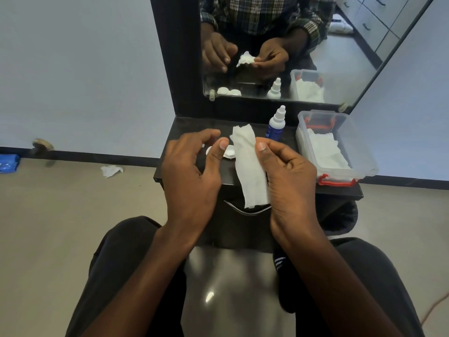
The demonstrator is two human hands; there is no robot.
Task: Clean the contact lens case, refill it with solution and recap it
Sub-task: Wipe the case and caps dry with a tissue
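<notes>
- Head view: the right hand (289, 171) pinches a strip of white tissue (250, 166) between thumb and curled fingers; the strip hangs down past the shelf edge.
- Left hand (192, 171) hovers with fingers loosely curled and apart, thumb raised, holding nothing I can see.
- Just beyond the left thumb, the white lens case (228, 152) lies on the black shelf (340, 188), partly hidden by the hand and the tissue; whether its caps are on cannot be told.
- Solution bottle (275, 125), blue with a white capped nozzle, stands upright behind the tissue, near the mirror.
- Clear plastic box (359, 142) with red clips sits at the right end of the shelf, holding more white tissues.
- Mirror (340, 57) above the shelf reflects both hands, the tissue, the case and the bottle.
- On the floor to the left lies a crumpled scrap (111, 170) of tissue.
</notes>
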